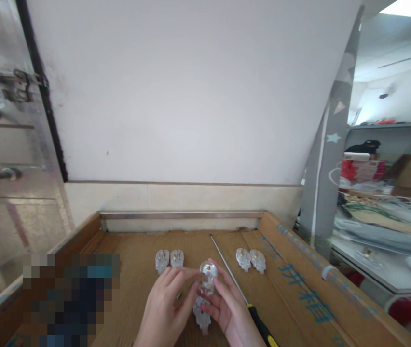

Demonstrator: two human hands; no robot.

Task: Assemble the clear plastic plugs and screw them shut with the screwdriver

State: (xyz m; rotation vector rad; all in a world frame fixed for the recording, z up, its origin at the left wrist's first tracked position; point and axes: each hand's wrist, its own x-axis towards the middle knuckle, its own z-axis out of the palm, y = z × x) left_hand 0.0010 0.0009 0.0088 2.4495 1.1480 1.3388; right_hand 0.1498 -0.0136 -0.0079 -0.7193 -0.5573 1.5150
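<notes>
A clear plastic plug (208, 275) with metal parts inside is held between the fingertips of both hands. My left hand (169, 303) pinches it from the left, with thumb and fingers closed. My right hand (231, 308) grips its right side, fingers curled below it. Another clear plug piece (201, 320) shows just below, between the hands; whether it touches the fingers I cannot tell. To the right of my right hand lies a screwdriver (258, 322) with a long thin shaft and a black and yellow handle.
Two clear plugs (162, 260) lie side by side beyond my left hand, and two more clear plug pieces (243, 259) at right. All rest in a cardboard tray (133, 270) with raised sides. A cluttered table (379, 270) stands at right; a metal door (6, 144) is at left.
</notes>
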